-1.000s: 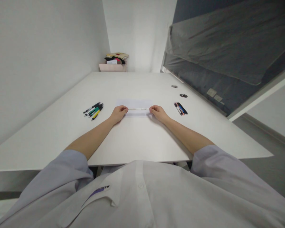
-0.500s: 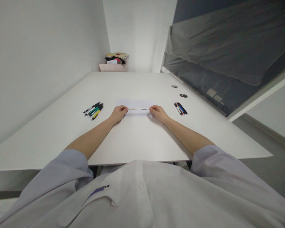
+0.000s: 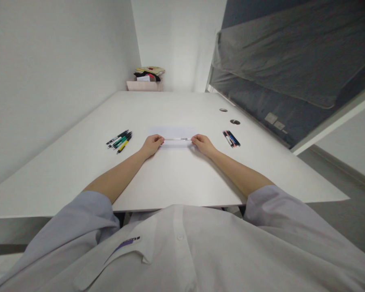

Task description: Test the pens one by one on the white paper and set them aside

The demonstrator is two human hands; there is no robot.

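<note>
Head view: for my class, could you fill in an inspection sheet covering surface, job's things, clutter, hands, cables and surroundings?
Surface: white table, with two round fittings toward its right side.
Job's things: slim white pen-like stick, lying crosswise over a white paper sheet; contact between them cannot be told.
Clutter: loose pens to the left, a second pen group to the right, a loaded pale box at the far end.
Hands: left hand and right hand pinch opposite ends of the stick.
Cables: nothing seen.
Surroundings: pale walls; dark panel at right, partly draped in sheeting.
</note>
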